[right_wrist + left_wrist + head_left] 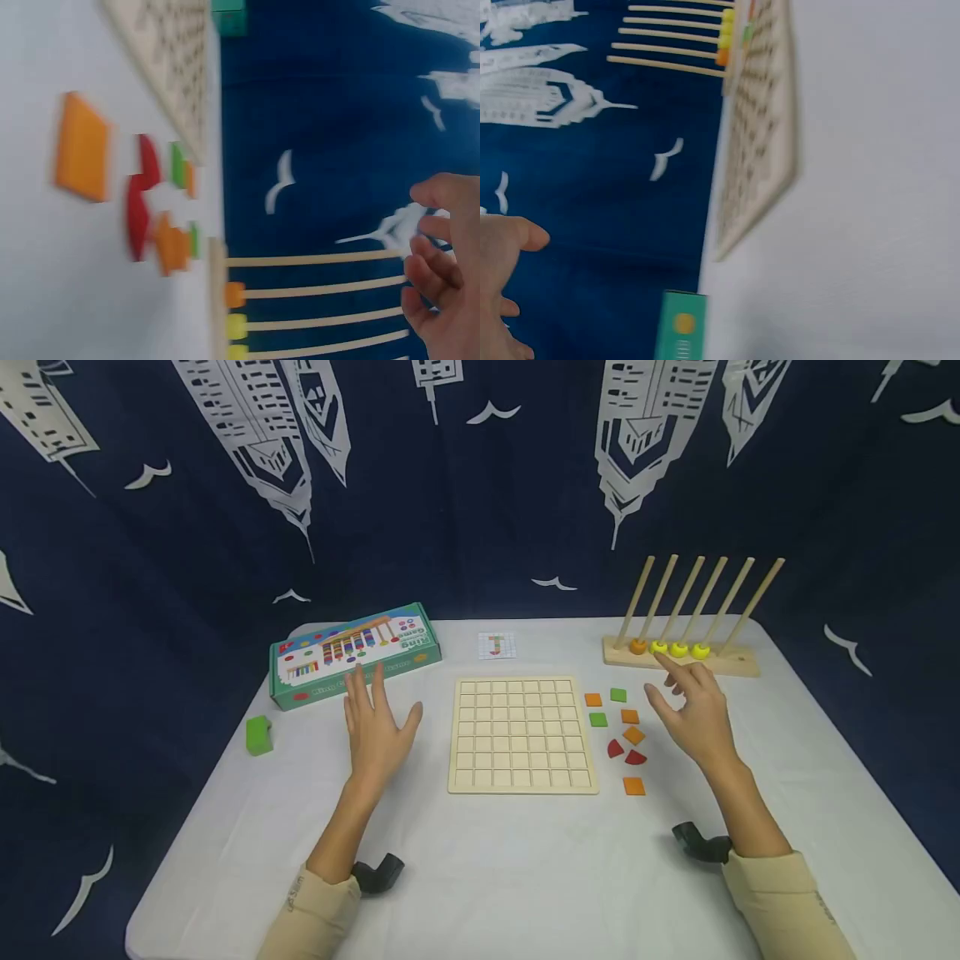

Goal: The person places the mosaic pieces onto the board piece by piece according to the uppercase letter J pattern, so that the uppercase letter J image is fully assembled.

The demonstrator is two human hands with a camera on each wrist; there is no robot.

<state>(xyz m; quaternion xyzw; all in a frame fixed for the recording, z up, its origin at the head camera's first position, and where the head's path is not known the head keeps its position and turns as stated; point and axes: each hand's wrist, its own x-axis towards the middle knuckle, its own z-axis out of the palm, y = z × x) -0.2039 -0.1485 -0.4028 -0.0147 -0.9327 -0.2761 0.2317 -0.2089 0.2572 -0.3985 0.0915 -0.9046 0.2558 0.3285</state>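
Observation:
My left hand (375,732) hovers over the table with fingers spread, just in front of the green box (356,654), and holds nothing. On the other side, my right hand (697,714) is raised near the wooden peg rack (738,662), fingers loosely bent around nothing. Orange and yellow beads (678,650) sit at the bases of some pegs. Between the hands lies a wooden grid board (525,735) with bare squares. Beside its right edge are flat pieces: several orange squares (633,786), green squares (597,719) and two red wedges (635,757).
A small card with a printed J-like figure (497,645) lies behind the board. A green block (258,735) stands near the table's left edge. The white table (480,877) ends at a dark blue patterned curtain (450,510).

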